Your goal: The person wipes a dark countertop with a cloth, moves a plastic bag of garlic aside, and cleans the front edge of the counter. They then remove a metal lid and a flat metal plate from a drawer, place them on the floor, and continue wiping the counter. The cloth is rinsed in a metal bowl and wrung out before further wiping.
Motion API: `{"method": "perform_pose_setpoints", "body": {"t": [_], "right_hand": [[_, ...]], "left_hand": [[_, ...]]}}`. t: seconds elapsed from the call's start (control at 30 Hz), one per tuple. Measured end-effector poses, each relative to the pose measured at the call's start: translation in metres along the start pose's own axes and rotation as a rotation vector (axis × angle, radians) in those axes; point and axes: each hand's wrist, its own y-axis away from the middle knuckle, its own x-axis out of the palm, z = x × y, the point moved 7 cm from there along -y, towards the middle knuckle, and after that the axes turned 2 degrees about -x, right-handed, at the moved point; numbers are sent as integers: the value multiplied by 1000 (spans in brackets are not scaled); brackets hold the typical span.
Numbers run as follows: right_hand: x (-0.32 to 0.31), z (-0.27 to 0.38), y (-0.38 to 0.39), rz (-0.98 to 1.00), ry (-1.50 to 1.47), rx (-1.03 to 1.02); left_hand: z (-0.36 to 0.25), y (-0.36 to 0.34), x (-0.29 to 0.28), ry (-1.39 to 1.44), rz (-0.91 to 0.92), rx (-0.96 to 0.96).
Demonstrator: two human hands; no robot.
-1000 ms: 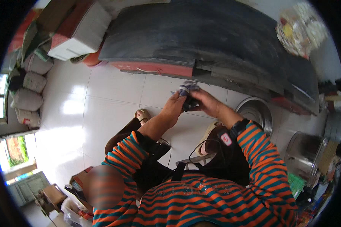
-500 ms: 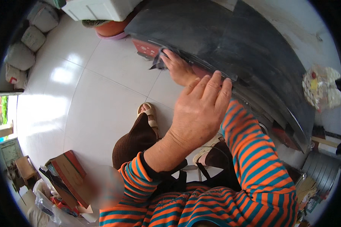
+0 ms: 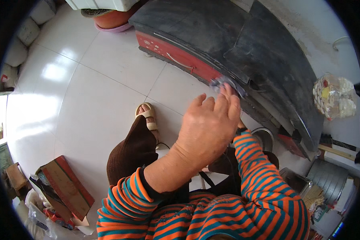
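A grey-purple cloth [image 3: 239,89] is pressed against the red front [image 3: 164,49] of a low cabinet with a black top [image 3: 196,24]. My right hand [image 3: 227,89] holds that cloth; its palm and wrist are mostly hidden behind my left hand. In front of it, nearer to me, my left hand [image 3: 208,124] hovers in the air with its fingers stretched out and nothing in them. The red front carries white flower prints and a curved handle [image 3: 180,61].
An orange plant pot [image 3: 115,19] on a pink saucer stands beside the cabinet's far left end, with a white box above it. A cardboard box [image 3: 66,186] lies at lower left near plastic bags. On the right, a clear bag [image 3: 335,96] hangs by the wall.
My right hand has moved the cloth rightward along the cabinet front, uncovering the red drawer and its handle. My left hand stays raised in nearly the same place. The view has shifted slightly.
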Motion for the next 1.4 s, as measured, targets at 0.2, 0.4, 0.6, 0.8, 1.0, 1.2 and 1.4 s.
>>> {"method": "perform_pose_setpoints", "body": {"t": [0.2,0.4,0.6,0.8,1.0,1.2,1.4], "right_hand": [[67,-72,78,209,-173,456],[173,11,2,257,-107,-13],[242,99,-65,277,-58,-425],[311,186,-147,360,-194,-488],[310,155,-116,319,-74,-222],[209,48,-23,185,26,-248],[81,-78,57,382,70,-215]], "left_hand": [[-11,14,2,-114,253,-65],[32,18,7,-359,483,-260],[65,14,-12,-251,368,-359],[79,5,-15,-292,352,-445],[84,4,-15,-307,377,-483],[63,4,-11,-282,368,-390],[35,8,-3,-269,368,-315]]}}
